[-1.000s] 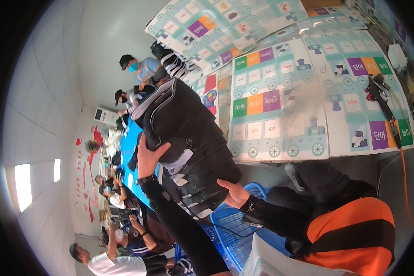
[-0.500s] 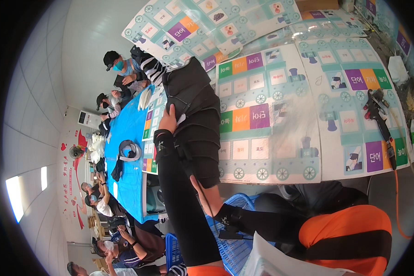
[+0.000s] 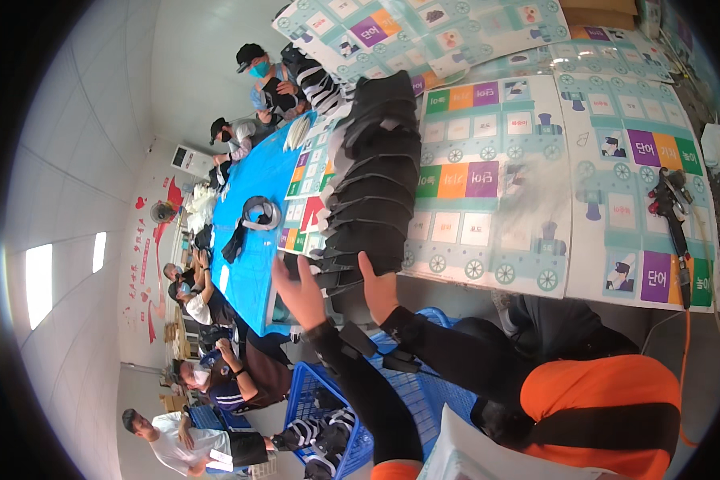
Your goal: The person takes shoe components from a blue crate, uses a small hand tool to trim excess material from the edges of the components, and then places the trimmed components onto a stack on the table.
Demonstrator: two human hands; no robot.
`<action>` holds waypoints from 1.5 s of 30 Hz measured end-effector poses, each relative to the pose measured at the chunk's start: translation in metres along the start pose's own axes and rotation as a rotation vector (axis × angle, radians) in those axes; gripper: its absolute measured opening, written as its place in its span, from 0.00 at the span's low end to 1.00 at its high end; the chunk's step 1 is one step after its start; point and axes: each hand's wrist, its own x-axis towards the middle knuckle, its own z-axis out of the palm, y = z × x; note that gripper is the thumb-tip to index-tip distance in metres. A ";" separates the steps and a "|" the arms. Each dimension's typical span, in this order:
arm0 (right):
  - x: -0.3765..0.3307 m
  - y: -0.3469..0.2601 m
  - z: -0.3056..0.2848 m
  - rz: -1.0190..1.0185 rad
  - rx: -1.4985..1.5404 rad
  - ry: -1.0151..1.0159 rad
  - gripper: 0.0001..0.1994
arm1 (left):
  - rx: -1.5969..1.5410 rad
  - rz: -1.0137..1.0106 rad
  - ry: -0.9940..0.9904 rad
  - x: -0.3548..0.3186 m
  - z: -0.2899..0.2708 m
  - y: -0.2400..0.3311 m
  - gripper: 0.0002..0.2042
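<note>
Black stack (image 3: pixel 376 192) lies on the table (image 3: pixel 528 192), long axis running from near edge toward far edge. Left hand (image 3: pixel 302 294) spreads its released fingers; right hand (image 3: pixel 379 294) meets the near end, grip unclear.

A head-worn fisheye looks down on the nearby black stack (image 3: pixel 374 192).

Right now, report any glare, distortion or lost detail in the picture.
Head view: fisheye curvature bends the ceiling seams, and the corners go black; the ceiling light panel burns out to white; small bright reflections sit on the far printed sheet; the stack of black fabric pieces shows little surface detail in its darkest folds.
</note>
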 end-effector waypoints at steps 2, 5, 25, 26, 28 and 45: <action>-0.012 -0.002 -0.021 0.150 -0.138 -0.199 0.23 | -0.083 -0.312 -0.013 -0.039 -0.032 -0.032 0.30; -0.014 0.001 -0.065 0.179 -0.257 -0.522 0.19 | -0.072 -0.304 -0.211 -0.079 -0.044 -0.026 0.25; -0.039 -0.128 -0.128 0.073 -1.088 -1.083 0.09 | 0.451 -1.010 -0.549 -0.531 -0.161 -0.215 0.41; -0.041 -0.125 -0.135 0.102 -1.114 -1.092 0.09 | 0.722 -1.094 -0.525 -0.585 -0.177 -0.220 0.44; -0.031 -0.132 -0.154 0.164 -1.182 -1.044 0.08 | 0.930 -1.499 -0.504 -0.653 -0.190 -0.201 0.43; -0.044 -0.102 -0.170 0.332 -1.091 -1.102 0.09 | -1.292 -1.979 0.150 -0.745 -0.089 -0.190 0.36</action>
